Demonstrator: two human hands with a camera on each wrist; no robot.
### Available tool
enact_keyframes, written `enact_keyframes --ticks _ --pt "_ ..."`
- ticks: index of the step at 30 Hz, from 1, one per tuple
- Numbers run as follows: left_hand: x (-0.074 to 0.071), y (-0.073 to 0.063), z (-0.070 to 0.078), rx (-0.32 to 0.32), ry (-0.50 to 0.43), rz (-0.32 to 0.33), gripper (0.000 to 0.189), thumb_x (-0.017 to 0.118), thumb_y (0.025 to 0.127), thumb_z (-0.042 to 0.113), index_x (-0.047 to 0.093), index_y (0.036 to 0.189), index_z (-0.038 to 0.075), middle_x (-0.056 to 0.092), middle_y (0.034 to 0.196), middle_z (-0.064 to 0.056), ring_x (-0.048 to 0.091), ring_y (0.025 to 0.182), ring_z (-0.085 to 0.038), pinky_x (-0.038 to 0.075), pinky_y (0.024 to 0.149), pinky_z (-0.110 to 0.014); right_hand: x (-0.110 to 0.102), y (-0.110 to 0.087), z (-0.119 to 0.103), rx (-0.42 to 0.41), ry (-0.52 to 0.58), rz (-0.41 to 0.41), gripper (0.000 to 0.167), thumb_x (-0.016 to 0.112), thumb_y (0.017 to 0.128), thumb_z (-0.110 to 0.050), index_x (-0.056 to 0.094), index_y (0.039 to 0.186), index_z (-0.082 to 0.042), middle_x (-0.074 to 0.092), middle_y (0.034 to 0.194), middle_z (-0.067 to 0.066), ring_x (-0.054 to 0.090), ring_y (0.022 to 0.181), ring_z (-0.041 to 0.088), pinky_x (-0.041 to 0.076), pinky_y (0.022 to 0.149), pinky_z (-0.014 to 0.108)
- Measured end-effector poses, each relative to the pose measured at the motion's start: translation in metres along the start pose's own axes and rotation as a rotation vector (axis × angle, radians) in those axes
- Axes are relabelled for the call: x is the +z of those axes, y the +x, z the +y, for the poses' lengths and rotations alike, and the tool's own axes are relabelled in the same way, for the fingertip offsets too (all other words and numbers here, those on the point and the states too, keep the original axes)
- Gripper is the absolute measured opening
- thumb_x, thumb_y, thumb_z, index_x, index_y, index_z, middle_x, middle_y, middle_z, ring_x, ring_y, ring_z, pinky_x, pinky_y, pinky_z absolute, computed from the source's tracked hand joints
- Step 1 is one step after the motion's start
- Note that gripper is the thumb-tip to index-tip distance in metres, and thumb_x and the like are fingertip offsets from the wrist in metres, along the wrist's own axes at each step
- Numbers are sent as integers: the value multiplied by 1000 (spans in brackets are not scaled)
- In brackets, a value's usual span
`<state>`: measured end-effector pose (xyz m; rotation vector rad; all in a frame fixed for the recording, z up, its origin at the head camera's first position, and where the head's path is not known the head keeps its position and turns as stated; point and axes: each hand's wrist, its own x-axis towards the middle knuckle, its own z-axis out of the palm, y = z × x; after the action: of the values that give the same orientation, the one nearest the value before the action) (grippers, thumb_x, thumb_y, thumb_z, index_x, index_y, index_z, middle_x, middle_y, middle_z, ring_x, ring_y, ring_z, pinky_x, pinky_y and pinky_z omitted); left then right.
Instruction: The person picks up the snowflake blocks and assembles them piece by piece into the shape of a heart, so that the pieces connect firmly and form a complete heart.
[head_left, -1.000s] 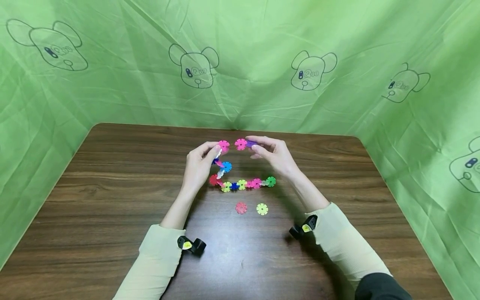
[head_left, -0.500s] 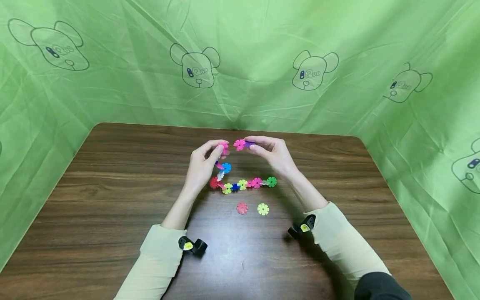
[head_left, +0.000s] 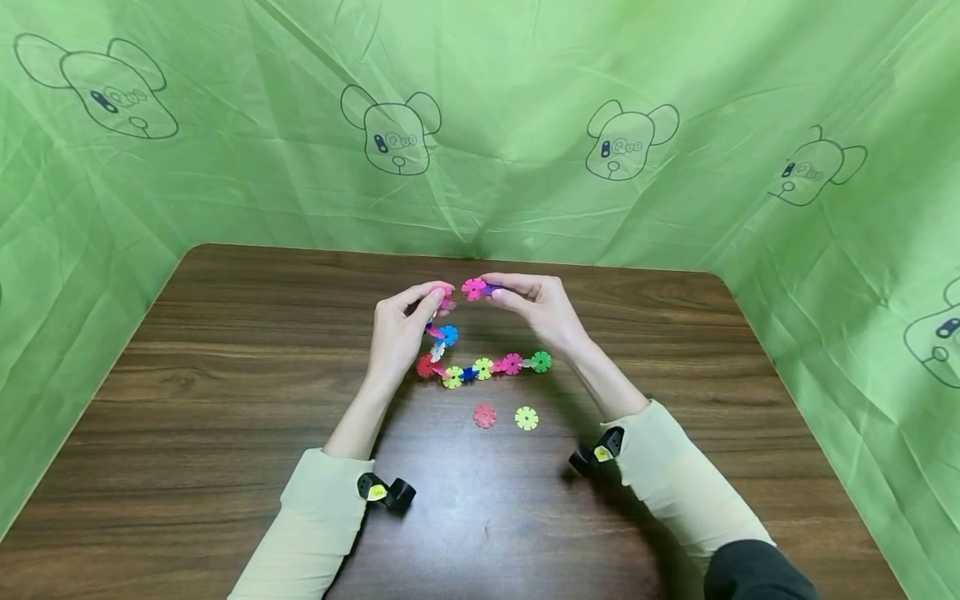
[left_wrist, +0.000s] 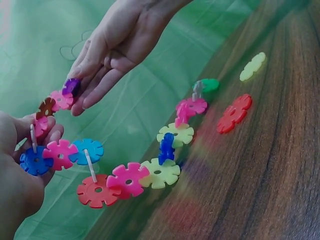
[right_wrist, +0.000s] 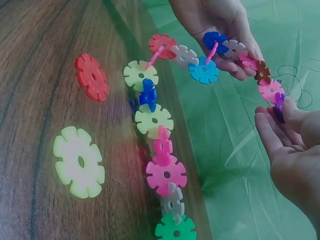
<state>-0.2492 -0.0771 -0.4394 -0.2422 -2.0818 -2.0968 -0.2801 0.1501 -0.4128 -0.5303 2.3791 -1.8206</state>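
A chain of notched plastic snowflake discs runs between both hands and over the table. My left hand (head_left: pixel 397 333) pinches a pink snowflake disc (left_wrist: pixel 41 126) near the chain's far end. Past it, a brown disc (left_wrist: pixel 46 108) and another pink disc (right_wrist: pixel 271 91) span the gap between the hands. The purple disc (left_wrist: pixel 71 87) at that end is pinched between thumb and fingers of my right hand (head_left: pixel 546 312). From the left hand the chain drops through a light blue disc (head_left: pixel 447 335) and a red disc (head_left: pixel 425 366), then stretches right to a green disc (head_left: pixel 541 362).
Two loose discs, one red (head_left: pixel 484 416) and one yellow (head_left: pixel 527 418), lie flat on the brown wooden table (head_left: pixel 225 400) in front of the chain. A green cloth (head_left: pixel 510 192) with printed bear heads hangs behind the table's back edge.
My right hand has shifted slightly left with the purple and pink discs, narrowing the gap to the left hand. The left hand's pink disc has turned and now sits more behind its thumb.
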Motion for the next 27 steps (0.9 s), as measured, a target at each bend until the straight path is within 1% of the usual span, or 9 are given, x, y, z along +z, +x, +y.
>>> enact_keyframes --ticks 3,8,10,12,17,20,23,26,27 --pt "0 0 0 2 6 -2 25 64 103 23 76 116 4 77 103 -23 74 82 -4 60 77 -20 0 0 0 -17 21 -15 35 64 102 -15 67 136 -7 70 135 12 70 118 35 58 99 31" --pt "1 0 1 4 -7 11 24 65 103 22 76 114 4 77 102 -24 74 82 -5 59 75 -20 -2 -3 3 -55 87 -25 43 63 102 -11 57 145 -5 61 147 14 66 125 32 57 101 33" --pt "1 0 1 6 -16 16 24 65 102 21 75 115 3 76 102 -26 74 82 -6 59 75 -20 -4 -5 5 -63 123 -16 46 63 102 -10 54 147 -4 60 148 15 66 127 32 57 101 35" --pt "0 0 1 8 -17 18 26 65 102 22 75 115 2 76 102 -27 74 82 -5 59 75 -19 -8 -9 7 -61 137 -2 45 63 102 -10 55 146 -3 61 146 16 67 124 32 58 99 36" --pt "-2 0 1 5 -13 11 28 64 103 23 74 116 1 75 104 -27 73 82 -4 59 74 -20 -18 -21 15 -45 80 -2 41 68 100 -11 60 139 -1 64 137 27 73 115 22 60 96 41" --pt "-2 1 1 2 -13 11 27 64 103 23 74 117 2 76 104 -25 73 82 -4 59 75 -20 -24 -28 21 -21 41 -24 42 71 98 -13 62 137 -2 64 134 30 72 116 29 60 96 40" --pt "-3 1 1 -2 -6 12 27 64 103 23 74 117 3 76 104 -24 73 83 -5 59 75 -20 -30 -36 27 6 -5 -54 39 74 95 -14 66 133 -6 67 130 29 69 118 38 60 95 34" --pt "-3 1 1 -4 -2 13 26 64 103 23 74 117 4 76 105 -23 73 84 -6 59 76 -20 -34 -45 31 25 -59 -103 38 77 92 -13 70 129 -9 70 126 27 67 117 41 58 95 29" --pt "-3 2 1 -4 -1 13 26 64 103 24 74 117 5 76 104 -23 74 84 -6 59 76 -21 -34 -48 32 27 -74 -123 38 78 92 -12 70 129 -8 70 125 27 68 117 41 58 94 28"
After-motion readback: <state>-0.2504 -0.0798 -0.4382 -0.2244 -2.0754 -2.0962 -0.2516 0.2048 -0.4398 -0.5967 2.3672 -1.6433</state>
